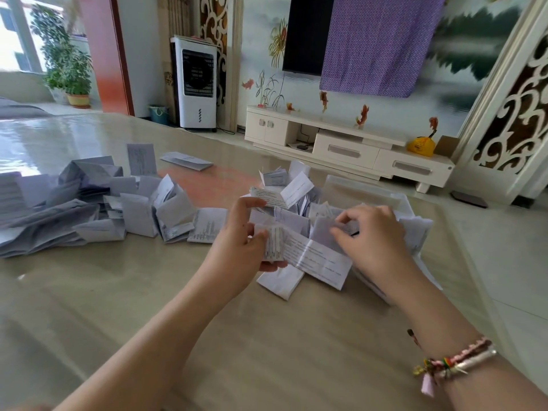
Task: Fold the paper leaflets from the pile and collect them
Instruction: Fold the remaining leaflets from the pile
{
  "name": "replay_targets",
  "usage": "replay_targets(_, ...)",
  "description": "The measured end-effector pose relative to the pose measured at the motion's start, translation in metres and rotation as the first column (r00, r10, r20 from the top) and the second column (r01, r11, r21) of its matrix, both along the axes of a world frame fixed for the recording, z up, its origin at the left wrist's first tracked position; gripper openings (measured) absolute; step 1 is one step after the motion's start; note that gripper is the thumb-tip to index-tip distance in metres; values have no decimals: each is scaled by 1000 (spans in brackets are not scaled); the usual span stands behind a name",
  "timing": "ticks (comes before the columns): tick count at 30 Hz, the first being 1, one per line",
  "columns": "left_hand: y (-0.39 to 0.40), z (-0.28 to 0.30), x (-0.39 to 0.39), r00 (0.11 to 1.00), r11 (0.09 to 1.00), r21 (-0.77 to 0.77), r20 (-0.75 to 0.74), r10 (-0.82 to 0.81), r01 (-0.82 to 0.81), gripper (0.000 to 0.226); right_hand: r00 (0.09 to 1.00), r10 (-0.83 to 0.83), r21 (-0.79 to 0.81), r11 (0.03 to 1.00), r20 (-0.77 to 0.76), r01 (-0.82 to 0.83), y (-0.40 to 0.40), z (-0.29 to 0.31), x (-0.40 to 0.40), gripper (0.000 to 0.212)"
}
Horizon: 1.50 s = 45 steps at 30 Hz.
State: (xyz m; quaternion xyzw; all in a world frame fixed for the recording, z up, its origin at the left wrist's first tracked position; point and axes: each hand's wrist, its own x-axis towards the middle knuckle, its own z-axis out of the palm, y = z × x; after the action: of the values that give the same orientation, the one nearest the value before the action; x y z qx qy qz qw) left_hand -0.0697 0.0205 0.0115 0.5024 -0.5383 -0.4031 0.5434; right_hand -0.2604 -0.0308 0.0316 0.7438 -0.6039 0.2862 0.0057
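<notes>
Leaflet (314, 256) of white printed paper, partly folded, held just above the worktop (148, 307) in the lower middle of the view. The left hand (240, 241) grips its left end, fingers (261, 237) and thumb curled around the fold. The right hand (373, 232) has its fingers bent down onto the paper's upper right part, pinching or pressing it; the blur makes it hard to say which. A bracelet (453, 360) of coloured beads and cord sits on the right wrist.

Directly behind the hands is a clear plastic box (370, 188), heaped with small folded leaflets (290, 191), some spilling over its near edge. One more folded sheet (280, 281) lies on the worktop just under the held leaflet.

To the left, well apart from the box, a loose pile of leaflets (89, 203) spreads across the glossy beige worktop.

Further back stand a white air cooler (197, 84), a low white TV cabinet (341, 143), a wall-mounted screen (305, 34) partly draped with purple cloth (376, 43), and a potted plant (65, 60) by the window.
</notes>
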Motion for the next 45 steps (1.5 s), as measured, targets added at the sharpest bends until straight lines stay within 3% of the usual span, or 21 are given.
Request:
replay_targets(3, 2, 0, 0, 1000, 999, 36, 18, -15, 15, 29, 942, 170, -181, 976, 290, -121, 12, 13, -5, 6)
replay_targets(5, 4, 0, -1, 1000, 998, 56, 11, -9, 8, 25, 848, 309, -187, 950, 431, -251, 27, 21, -2, 7)
replay_targets(9, 6, -1, -2, 1000, 997, 73, -22, 9, -7, 17, 787, 499, -221, 867, 364, -447, 47, 24, 11, 6)
replay_targets(12, 7, 1, -1, 999, 997, 70, -38, 33, -30, 10, 755, 539, -180, 840, 372, -511, 49, 20, 17, 7)
replay_targets(15, 8, 1, 2, 997, 996, 76, -43, 57, -54, 11, 701, 534, -274, 845, 473, -459, 48, 22, 16, 9)
replay_targets(17, 9, 1, 3, 997, 995, 75, -47, 65, -61, 12, 598, 501, -315, 864, 626, -393, 47, 28, 11, 9)
replay_targets(19, 11, 1, 4, 996, 997, 73, -75, 44, -38, 12, 506, 427, -247, 889, 749, -386, 43, 30, 6, 11)
replay_targets(23, 14, 2, 1, 992, 996, 75, -121, -28, 38, 12, 602, 346, -64, 896, 720, -439, 37, 15, 15, 5)
replay_targets(29, 15, 4, -3, 985, 995, 57, -155, -78, 88, 13, 792, 385, -27, 905, 473, -424, 34, -1, 34, 15)
replay_targets(37, 16, 0, -10, 955, 980, 119, -270, -122, 159, 19, 796, 328, 9, 923, 509, -386, 33, -6, 41, 19)
replay_targets(39, 16, -2, -9, 967, 985, 120, -236, -90, 121, 21, 824, 368, -27, 918, 431, -396, 36, -7, 45, 22)
replay_targets(41, 14, -5, -6, 974, 990, 122, -222, -40, 69, 23, 836, 419, -64, 903, 355, -426, 41, -8, 47, 39)
replay_targets(45, 12, -2, 4, 937, 989, 144, -349, 31, 21, 25, 817, 554, -96, 832, 159, -546, 52, -5, 38, 51)
